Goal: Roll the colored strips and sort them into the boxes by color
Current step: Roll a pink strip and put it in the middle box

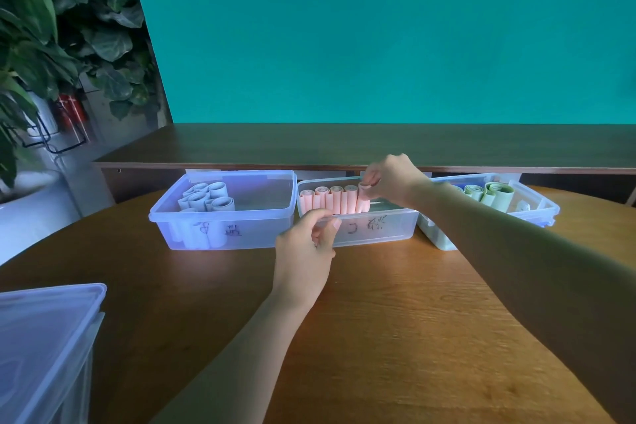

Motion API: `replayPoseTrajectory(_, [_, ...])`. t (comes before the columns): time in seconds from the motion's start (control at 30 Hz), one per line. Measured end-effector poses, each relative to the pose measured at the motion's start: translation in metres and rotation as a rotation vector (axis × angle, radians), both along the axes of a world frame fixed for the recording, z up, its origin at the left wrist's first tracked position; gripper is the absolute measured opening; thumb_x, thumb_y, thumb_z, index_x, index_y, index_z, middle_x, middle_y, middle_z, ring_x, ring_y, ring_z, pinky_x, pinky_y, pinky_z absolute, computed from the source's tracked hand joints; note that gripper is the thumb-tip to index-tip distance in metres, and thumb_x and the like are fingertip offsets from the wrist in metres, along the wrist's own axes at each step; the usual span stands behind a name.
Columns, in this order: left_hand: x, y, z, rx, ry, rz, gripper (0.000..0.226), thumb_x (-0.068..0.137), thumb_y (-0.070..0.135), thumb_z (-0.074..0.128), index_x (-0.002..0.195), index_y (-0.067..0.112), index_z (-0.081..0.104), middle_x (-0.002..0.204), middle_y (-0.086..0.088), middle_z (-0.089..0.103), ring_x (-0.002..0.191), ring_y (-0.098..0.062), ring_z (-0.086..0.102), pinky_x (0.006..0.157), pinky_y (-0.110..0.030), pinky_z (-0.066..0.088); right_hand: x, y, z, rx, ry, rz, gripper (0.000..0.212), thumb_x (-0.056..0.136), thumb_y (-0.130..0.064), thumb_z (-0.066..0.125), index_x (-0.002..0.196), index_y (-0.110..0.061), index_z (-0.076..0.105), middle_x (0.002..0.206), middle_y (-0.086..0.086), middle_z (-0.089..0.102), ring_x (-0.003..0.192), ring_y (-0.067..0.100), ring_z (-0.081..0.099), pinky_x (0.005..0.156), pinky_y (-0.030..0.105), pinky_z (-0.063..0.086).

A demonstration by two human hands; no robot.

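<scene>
the right hand (pixel 389 179) pinches an upright pink roll (pixel 363 200) at the row's right end in the middle box (pixel 378 234), while the left hand (pixel 306 244), nearer, fingers curled, grips its front rim.

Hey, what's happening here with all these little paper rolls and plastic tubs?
A person is sorting rolled strips into clear boxes by color. The right hand pinches a pink roll at the end of a row in the middle box, while the left hand grips that box's near rim. The left box holds pale blue rolls, the right box green ones.
</scene>
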State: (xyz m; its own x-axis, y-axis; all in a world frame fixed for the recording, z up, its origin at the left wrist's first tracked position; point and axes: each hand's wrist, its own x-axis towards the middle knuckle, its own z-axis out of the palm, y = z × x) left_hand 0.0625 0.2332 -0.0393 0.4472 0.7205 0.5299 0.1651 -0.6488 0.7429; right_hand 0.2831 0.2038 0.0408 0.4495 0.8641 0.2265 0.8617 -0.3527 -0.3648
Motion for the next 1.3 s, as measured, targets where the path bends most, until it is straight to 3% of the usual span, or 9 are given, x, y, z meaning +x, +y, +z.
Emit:
replayPoseTrajectory(0.27, [0.000, 0.001, -0.001, 0.002, 0.003, 0.001, 0.030, 0.098, 0.039, 0.059, 0.125, 0.028, 0.066, 0.100, 0.018, 0.063, 0.076, -0.006, 0.069, 0.057, -0.008, 0.051, 0.002, -0.007, 0.003, -0.013, 0.007, -0.021, 0.040, 0.086, -0.026, 0.080, 0.121, -0.009, 0.071, 0.112, 0.007, 0.072, 0.091, 0.017, 0.066, 0.080, 0.021, 0.053])
replayPoseTrajectory(0.4, [0.001, 0.001, -0.001, -0.009, 0.004, 0.004, 0.034, 0.098, 0.040, 0.059, 0.129, 0.027, 0.064, 0.107, 0.011, 0.068, 0.077, -0.008, 0.070, 0.055, -0.007, 0.051, 0.001, -0.015, 0.012, 0.003, 0.012, -0.029, 0.039, 0.085, -0.023, 0.081, 0.120, -0.010, 0.070, 0.115, 0.007, 0.072, 0.097, 0.019, 0.067, 0.088, 0.024, 0.053])
replayPoseTrajectory(0.53, [-0.001, -0.003, 0.002, 0.030, -0.025, 0.020, 0.040, 0.097, 0.039, 0.060, 0.136, 0.028, 0.060, 0.108, 0.007, 0.070, 0.083, -0.008, 0.070, 0.058, -0.018, 0.059, -0.004, -0.037, 0.025, 0.067, 0.012, -0.047, 0.033, 0.086, -0.026, 0.081, 0.114, -0.011, 0.073, 0.111, 0.005, 0.074, 0.093, 0.015, 0.063, 0.085, 0.020, 0.048])
replayPoseTrajectory(0.7, [-0.002, -0.030, 0.007, 0.170, -0.066, 0.029, 0.036, 0.095, 0.035, 0.066, 0.128, 0.023, 0.066, 0.081, 0.011, 0.070, 0.071, 0.005, 0.060, 0.063, -0.005, 0.047, -0.024, -0.096, 0.024, 0.222, 0.048, -0.079, 0.016, 0.087, -0.033, 0.079, 0.097, -0.019, 0.077, 0.085, -0.012, 0.069, 0.080, 0.005, 0.062, 0.067, 0.002, 0.040])
replayPoseTrajectory(0.83, [0.004, -0.078, 0.012, 0.004, -0.139, -0.089, 0.033, 0.092, 0.037, 0.068, 0.123, 0.028, 0.067, 0.097, 0.010, 0.072, 0.083, -0.003, 0.066, 0.069, -0.010, 0.054, -0.046, -0.161, -0.002, 0.285, 0.149, -0.108, 0.010, 0.086, -0.029, 0.080, 0.085, -0.020, 0.076, 0.078, -0.013, 0.071, 0.071, 0.003, 0.062, 0.061, 0.010, 0.042])
replayPoseTrajectory(0.9, [0.008, -0.104, 0.012, -0.120, -0.128, -0.173, 0.031, 0.092, 0.038, 0.068, 0.123, 0.032, 0.065, 0.095, 0.007, 0.071, 0.078, -0.010, 0.067, 0.062, -0.016, 0.056, -0.058, -0.197, -0.016, 0.295, 0.222, -0.125, 0.007, 0.087, -0.027, 0.080, 0.086, -0.021, 0.077, 0.079, -0.011, 0.073, 0.071, 0.004, 0.064, 0.063, 0.015, 0.045])
replayPoseTrajectory(1.0, [0.014, -0.138, 0.010, -0.228, 0.021, -0.273, 0.032, 0.094, 0.039, 0.066, 0.124, 0.033, 0.062, 0.091, 0.003, 0.070, 0.069, -0.012, 0.067, 0.052, -0.010, 0.048, -0.076, -0.247, -0.036, 0.327, 0.217, -0.150, 0.005, 0.089, -0.024, 0.077, 0.084, -0.025, 0.075, 0.077, -0.014, 0.072, 0.072, 0.002, 0.065, 0.064, 0.009, 0.044])
replayPoseTrajectory(1.17, [0.028, -0.184, 0.006, -0.285, 0.120, -0.380, 0.031, 0.093, 0.040, 0.068, 0.123, 0.034, 0.063, 0.096, 0.010, 0.068, 0.078, -0.009, 0.070, 0.069, -0.019, 0.059, -0.094, -0.318, -0.066, 0.352, 0.186, -0.249, 0.006, 0.090, -0.030, 0.076, 0.090, -0.024, 0.075, 0.068, -0.020, 0.063, 0.066, 0.000, 0.062, 0.064, 0.010, 0.040])
replayPoseTrajectory(1.3, [0.051, -0.221, 0.004, -0.274, 0.152, -0.469, 0.027, 0.090, 0.041, 0.071, 0.116, 0.034, 0.068, 0.094, 0.014, 0.069, 0.090, -0.007, 0.068, 0.085, -0.031, 0.058, -0.088, -0.366, -0.071, 0.424, 0.146, -0.394, 0.010, 0.092, -0.028, 0.074, 0.101, -0.023, 0.077, 0.082, -0.019, 0.066, 0.070, -0.002, 0.060, 0.069, 0.006, 0.043])
